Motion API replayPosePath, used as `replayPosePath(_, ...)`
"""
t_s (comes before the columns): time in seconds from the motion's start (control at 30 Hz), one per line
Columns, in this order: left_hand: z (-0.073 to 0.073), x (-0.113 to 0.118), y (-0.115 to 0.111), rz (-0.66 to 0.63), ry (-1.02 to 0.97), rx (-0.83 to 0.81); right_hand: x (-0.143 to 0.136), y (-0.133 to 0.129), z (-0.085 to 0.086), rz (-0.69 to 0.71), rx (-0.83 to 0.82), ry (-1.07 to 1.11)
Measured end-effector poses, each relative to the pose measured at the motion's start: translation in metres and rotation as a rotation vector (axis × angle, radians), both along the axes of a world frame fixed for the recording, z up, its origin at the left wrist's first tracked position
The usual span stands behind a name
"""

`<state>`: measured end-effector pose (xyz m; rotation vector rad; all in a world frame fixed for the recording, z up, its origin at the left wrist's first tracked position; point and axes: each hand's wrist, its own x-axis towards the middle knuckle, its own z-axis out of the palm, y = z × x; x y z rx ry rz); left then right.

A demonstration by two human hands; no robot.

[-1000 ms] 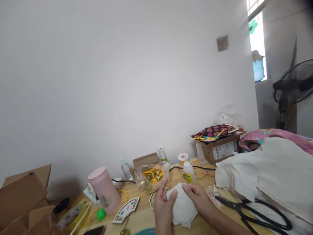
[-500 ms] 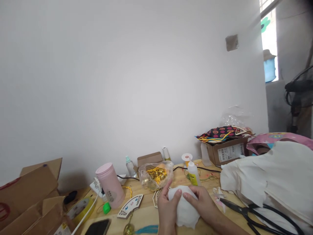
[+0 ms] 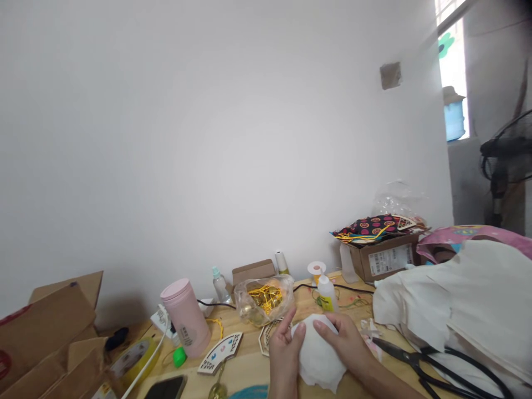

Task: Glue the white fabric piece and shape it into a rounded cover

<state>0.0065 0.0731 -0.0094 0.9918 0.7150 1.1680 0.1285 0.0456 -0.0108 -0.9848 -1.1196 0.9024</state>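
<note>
White wall behind a cluttered wood table (image 3: 249, 360). Big cream fabric pile (image 3: 465, 293) at right, black scissors (image 3: 419, 363) beside it. Pink tumbler (image 3: 185, 317) left, bag of gold bits (image 3: 261, 299) and glue bottle (image 3: 327, 293) mid-table. White cloth (image 3: 320, 357) lies near the front edge; left hand (image 3: 285, 354) and right hand (image 3: 347, 346) both pinch its top. Looks soft, light, floppy; best gripped at the edges.

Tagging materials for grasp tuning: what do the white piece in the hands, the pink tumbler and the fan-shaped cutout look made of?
White piece: looks like thin fabric or paper, matte, with soft uneven edges; both hands press on it.
Pink tumbler: probably plastic or coated metal, smooth with a satin sheen.
Fan-shaped cutout: seemingly thin wood, pale and matte, with pierced fretwork.
</note>
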Motion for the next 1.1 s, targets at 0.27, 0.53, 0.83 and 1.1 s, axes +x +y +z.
replayPosePath(0.27, 0.010, -0.003, -0.007, -0.117, -0.128, -0.005, 0.006, 0.005, -0.001, 0.039, -0.040, 0.120)
replayPosePath(0.53, 0.007, -0.003, -0.004, -0.022, -0.103, -0.010, 0.006, 0.005, 0.000, 0.053, -0.046, 0.100)
replayPosePath(0.83, 0.001, -0.001, 0.004, 0.080, -0.003, 0.044, 0.008, 0.002, 0.002, 0.055, -0.005, -0.045)
replayPosePath(1.1, -0.004, -0.002, 0.004, 0.157, 0.106, 0.046, -0.002, 0.003, -0.004, 0.051, -0.026, -0.106)
